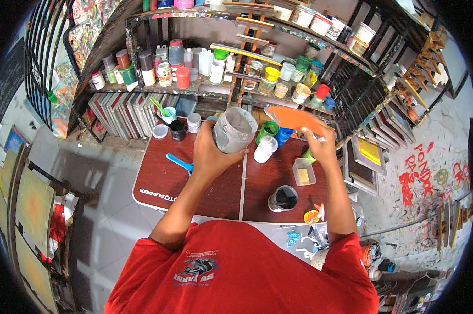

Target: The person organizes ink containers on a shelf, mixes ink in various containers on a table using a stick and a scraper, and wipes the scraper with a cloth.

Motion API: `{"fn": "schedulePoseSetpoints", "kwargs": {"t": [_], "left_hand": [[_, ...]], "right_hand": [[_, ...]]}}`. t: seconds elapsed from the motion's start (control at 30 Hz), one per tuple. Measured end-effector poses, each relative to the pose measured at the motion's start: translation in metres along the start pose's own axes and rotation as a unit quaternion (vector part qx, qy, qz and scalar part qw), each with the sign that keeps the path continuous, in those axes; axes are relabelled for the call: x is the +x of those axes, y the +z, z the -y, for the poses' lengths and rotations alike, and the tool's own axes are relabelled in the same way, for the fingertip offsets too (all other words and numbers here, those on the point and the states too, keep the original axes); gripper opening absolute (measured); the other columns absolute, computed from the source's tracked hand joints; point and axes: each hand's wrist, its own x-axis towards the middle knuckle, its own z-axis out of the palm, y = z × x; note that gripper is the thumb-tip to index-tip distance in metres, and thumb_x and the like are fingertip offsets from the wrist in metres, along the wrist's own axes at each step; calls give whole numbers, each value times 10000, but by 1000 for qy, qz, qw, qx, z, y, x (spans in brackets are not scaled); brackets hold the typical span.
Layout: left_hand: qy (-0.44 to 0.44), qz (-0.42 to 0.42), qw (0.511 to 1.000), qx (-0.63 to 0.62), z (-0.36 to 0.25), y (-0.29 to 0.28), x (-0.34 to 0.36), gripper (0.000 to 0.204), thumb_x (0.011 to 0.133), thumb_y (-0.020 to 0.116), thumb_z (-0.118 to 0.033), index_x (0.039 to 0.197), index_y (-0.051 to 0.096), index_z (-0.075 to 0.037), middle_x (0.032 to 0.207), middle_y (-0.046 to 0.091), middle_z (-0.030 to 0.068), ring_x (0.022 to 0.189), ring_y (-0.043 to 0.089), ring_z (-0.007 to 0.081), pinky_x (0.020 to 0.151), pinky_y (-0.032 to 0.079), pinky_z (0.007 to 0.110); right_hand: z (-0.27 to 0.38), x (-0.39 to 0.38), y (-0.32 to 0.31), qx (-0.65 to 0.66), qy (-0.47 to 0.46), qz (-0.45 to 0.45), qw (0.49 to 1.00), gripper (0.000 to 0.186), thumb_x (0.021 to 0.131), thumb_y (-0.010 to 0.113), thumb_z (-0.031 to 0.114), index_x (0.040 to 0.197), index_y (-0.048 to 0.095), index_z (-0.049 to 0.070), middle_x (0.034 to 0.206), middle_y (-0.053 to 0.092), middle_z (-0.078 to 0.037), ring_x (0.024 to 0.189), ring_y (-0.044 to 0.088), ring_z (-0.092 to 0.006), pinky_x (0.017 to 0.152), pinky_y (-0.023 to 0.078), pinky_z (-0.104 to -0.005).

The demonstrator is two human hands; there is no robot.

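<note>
My left hand (211,155) is wrapped round a greyish, paint-smeared plastic tub (235,133), tilted above the table, its open mouth upward. My right hand (320,140) grips a flat, wide orange spatula (293,118), its blade stretching left toward the tub's rim; the spatula is slightly blurred. Below and between my hands stand a white pot (265,149), a green pot (269,129) and a blue pot (284,136). Beneath my right forearm lies a clear square container (304,172) with something pale yellow inside. Nearer me is a tub of dark paint (283,199).
A dark red folding table (220,201) carries a blue-handled tool (179,163), a black pot (178,131) and an orange-and-white bottle (314,215). Shelves (205,88) full of paint jars line the back. Framed screens (129,112) stand underneath; more frames (370,152) lean at right.
</note>
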Motion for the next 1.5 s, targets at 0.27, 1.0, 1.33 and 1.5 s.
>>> {"fn": "schedulePoseSetpoints", "kwargs": {"t": [0.27, 1.0, 1.33, 1.5], "left_hand": [[47, -27, 998, 44, 28, 21, -1, 857, 467, 871, -298, 1130, 430, 20, 1023, 520, 177, 969, 517, 336, 832, 412, 424], [194, -37, 978, 65, 51, 23, -5, 866, 419, 850, -273, 1145, 441, -36, 1136, 513, 141, 1070, 465, 342, 909, 349, 449], [229, -6, 972, 57, 61, 22, -6, 827, 429, 833, -266, 1126, 450, -42, 1151, 520, 125, 1067, 472, 323, 910, 349, 456], [166, 27, 985, 42, 60, 20, -15, 812, 434, 836, -248, 1118, 451, -38, 1141, 522, 135, 1065, 476, 332, 914, 353, 446]], "right_hand": [[-27, -16, 49, 705, 354, -66, 611, 203, 863, 520, 108, 1042, 523, 13, 764, 642, -66, 544, 613, -112, 504, 538, -219], [-10, -35, 92, 613, 520, -81, 590, 187, 831, 514, 120, 931, 568, -28, 589, 536, 12, 464, 488, -59, 457, 461, -177], [-22, -26, 92, 535, 503, -96, 673, 99, 833, 566, 99, 912, 528, 53, 677, 549, -11, 526, 532, -85, 458, 452, -184], [-46, -24, 89, 540, 440, -147, 702, 126, 847, 576, 110, 953, 537, 53, 710, 558, -20, 550, 536, -99, 509, 474, -204]]}}
